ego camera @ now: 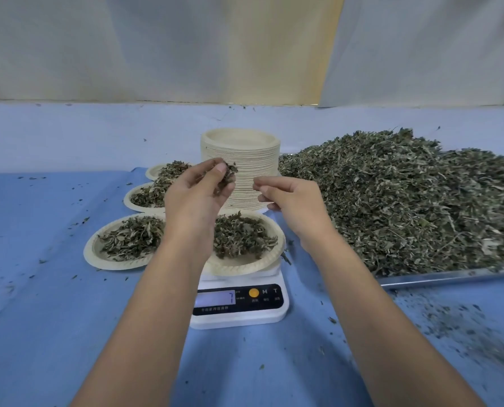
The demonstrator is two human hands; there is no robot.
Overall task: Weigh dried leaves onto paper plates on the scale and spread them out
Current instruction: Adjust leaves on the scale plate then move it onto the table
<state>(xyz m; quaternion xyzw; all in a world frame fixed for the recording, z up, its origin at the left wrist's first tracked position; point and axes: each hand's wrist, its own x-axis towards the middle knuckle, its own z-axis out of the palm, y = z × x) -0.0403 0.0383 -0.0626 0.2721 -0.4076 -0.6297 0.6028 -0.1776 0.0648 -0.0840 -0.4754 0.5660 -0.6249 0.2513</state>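
Observation:
A white digital scale (pixel 239 306) stands in the middle of the blue cloth, and on it rests a paper plate (pixel 262 259) with a mound of dried leaves (pixel 242 236). My left hand (pixel 198 195) hovers above that plate, fingers curled around a clump of leaves (pixel 227 174). My right hand (pixel 289 204) is beside it, raised over the plate's right side, thumb and fingers pinched together with nothing visible in them. A large heap of dried leaves (pixel 415 198) fills a metal tray (pixel 450 277) on the right.
A tall stack of blank paper plates (pixel 242 168) stands behind the scale. Three filled plates line up at the left: (pixel 121 245), (pixel 145 198), (pixel 159 170). Leaf crumbs litter the blue cloth (pixel 54 318), thickest at the lower right. A pale curtain hangs behind.

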